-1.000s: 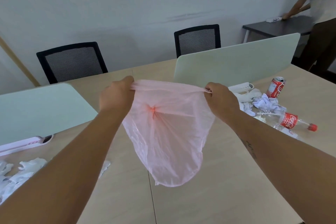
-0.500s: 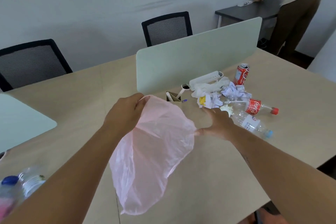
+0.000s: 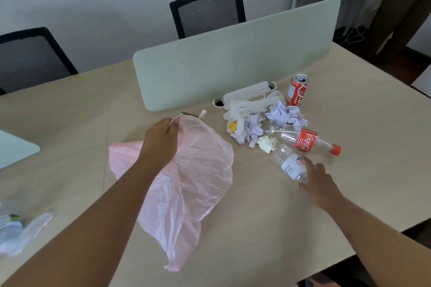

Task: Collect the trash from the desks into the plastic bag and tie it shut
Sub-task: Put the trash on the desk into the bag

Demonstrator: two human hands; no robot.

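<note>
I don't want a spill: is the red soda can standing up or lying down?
Standing up. The red metal soda can rests on its base on the beige wooden desk, its open top facing upward.

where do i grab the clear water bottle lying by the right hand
Take the clear bottle round its labelled middle, with the right hand coming from the near right. It lies flat on its side, that flank is open, while crumpled paper crowds its far end and the Coca-Cola bottle lies just behind.
</note>
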